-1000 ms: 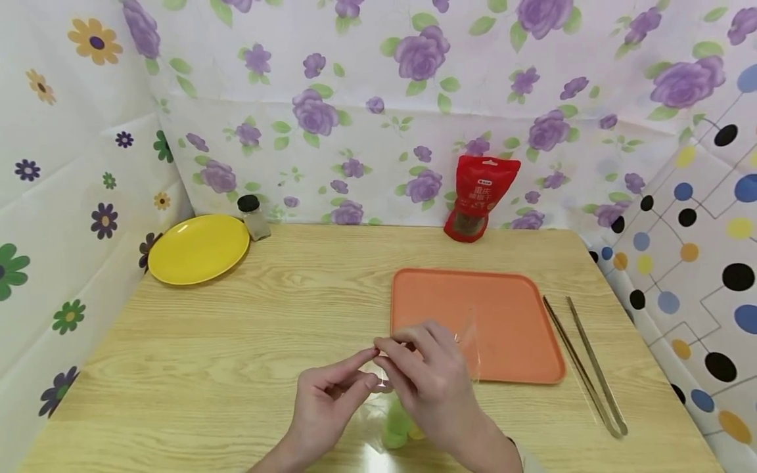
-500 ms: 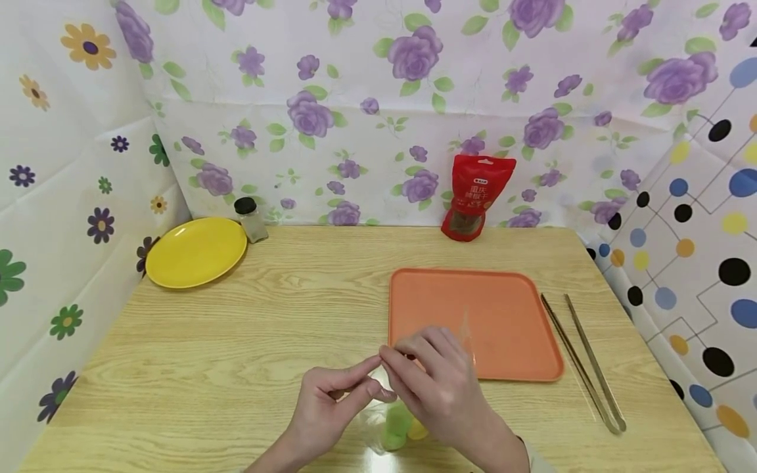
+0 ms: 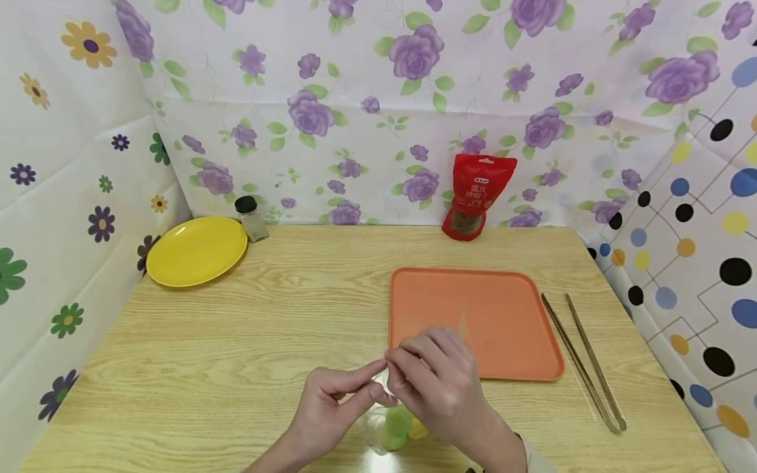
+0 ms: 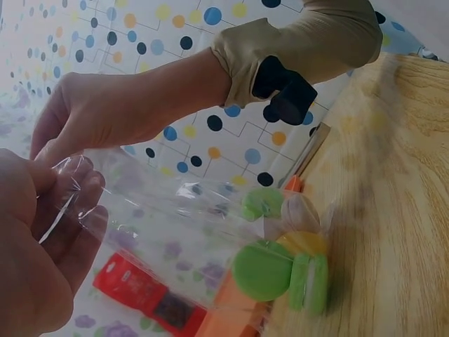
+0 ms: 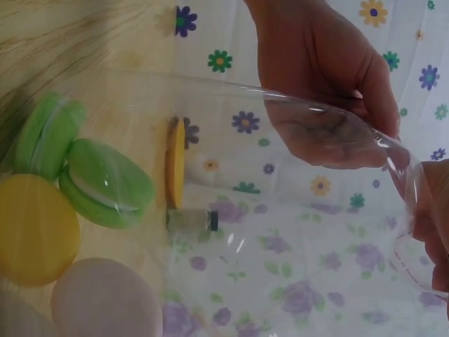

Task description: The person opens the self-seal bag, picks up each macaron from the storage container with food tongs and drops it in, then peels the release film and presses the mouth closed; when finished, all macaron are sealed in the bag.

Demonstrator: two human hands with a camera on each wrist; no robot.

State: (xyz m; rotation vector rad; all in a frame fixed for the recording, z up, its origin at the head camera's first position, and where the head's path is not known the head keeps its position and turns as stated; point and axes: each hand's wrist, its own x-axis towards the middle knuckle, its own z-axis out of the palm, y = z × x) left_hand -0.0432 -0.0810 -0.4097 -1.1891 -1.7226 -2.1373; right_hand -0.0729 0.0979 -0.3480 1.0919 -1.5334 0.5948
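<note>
Both hands meet at the open end of a clear plastic bag near the front of the table. My left hand pinches one side of the rim between thumb and fingers. Opposite it, my right hand grips the rim with curled fingers, its fingertips right at the left index fingertip. Several macarons lie in the bottom of the bag: green macarons, a yellow macaron and a pale pinkish macaron. From the head view, the right hand hides part of the bag.
An orange tray lies just beyond the right hand, with metal tongs along its right side. At the back left are a yellow plate and a black-lidded jar. A red pouch stands against the back cloth.
Both hands have shifted slightly right and toward the body, still holding the bag's rim. More of the green and yellow macarons shows below them. The head view has moved a little.
</note>
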